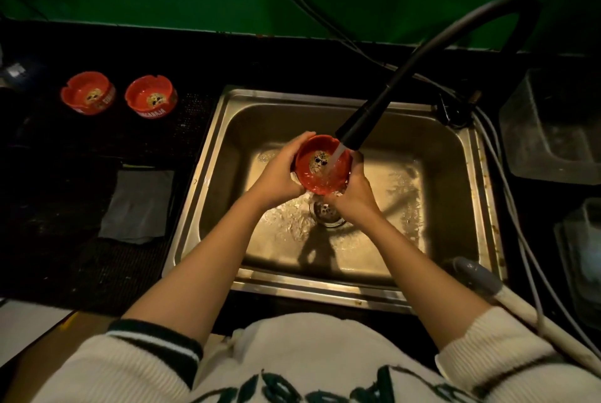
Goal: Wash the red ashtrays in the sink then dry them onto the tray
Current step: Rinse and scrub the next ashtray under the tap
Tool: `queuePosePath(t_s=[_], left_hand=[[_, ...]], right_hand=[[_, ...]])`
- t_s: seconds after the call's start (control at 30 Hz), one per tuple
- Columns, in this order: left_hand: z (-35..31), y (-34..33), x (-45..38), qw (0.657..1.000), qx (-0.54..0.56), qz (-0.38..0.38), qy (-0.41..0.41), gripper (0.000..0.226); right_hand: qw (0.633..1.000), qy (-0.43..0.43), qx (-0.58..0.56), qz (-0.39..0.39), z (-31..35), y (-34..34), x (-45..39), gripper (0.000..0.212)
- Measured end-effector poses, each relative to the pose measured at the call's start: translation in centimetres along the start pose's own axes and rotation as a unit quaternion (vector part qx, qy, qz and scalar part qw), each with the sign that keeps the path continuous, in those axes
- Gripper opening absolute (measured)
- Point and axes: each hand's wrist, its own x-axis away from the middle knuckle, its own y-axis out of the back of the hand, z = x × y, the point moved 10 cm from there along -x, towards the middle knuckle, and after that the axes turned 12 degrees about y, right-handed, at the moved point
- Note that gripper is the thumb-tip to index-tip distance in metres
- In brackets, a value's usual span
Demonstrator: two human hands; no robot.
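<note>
- A dark desk (pixel 48 207) runs along a green wall, with a steel sink (pixel 325 289) sunk into it
- Two red ashtrays (pixel 88 92) (pixel 151 97) stand side by side on it, left of the sink
- A grey cloth (pixel 138 206) lies flat nearer the front edge
- Clear plastic containers (pixel 553 129) sit on the right

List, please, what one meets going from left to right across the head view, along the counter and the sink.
Two red round ashtrays on the black counter → grey folded cloth → steel sink → left hand → third red ashtray under the water → right hand → clear plastic container.
</note>
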Motion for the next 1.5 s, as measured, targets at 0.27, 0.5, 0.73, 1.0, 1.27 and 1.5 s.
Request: queuePosePath(t_s=[0.27, 0.5, 0.73, 1.0, 1.27, 1.5], left_hand=[[0.7, -0.6, 0.1, 0.986, -0.087, 0.109, 0.089, 0.097], [4.3, -3.1, 1.1, 0.961, 0.033, 0.180, 0.208, 0.098], [4.9, -6.1, 1.7, 0.946, 0.179, 0.148, 0.227, 0.098], [2.1, -4.6, 0.8, 0.985, 0.147, 0.026, 0.089, 0.104], [0.7, -2.2, 0.7, 0.999, 0.022, 0.009, 0.032, 0.101], [1.0, -1.6, 0.6, 0.995, -0.033, 0.077, 0.062, 0.111]], right_hand=[[0.989, -0.060, -0.113, 0.077, -2.1, -2.3, 0.8, 0.100], [0.982, -0.098, -0.092, 0.132, -3.1, -0.3, 2.0, 0.103], [0.987, -0.036, 0.072, 0.138, 0.1, 2.9, 1.0, 0.109], [0.989, 0.064, 0.120, 0.063, 2.6, 3.9, 1.0, 0.100], [0.999, 0.036, -0.038, 0.005, 0.2, 1.8, 2.2, 0.102], [0.971, -0.063, -0.213, 0.087, -2.5, -1.4, 2.4, 0.109]])
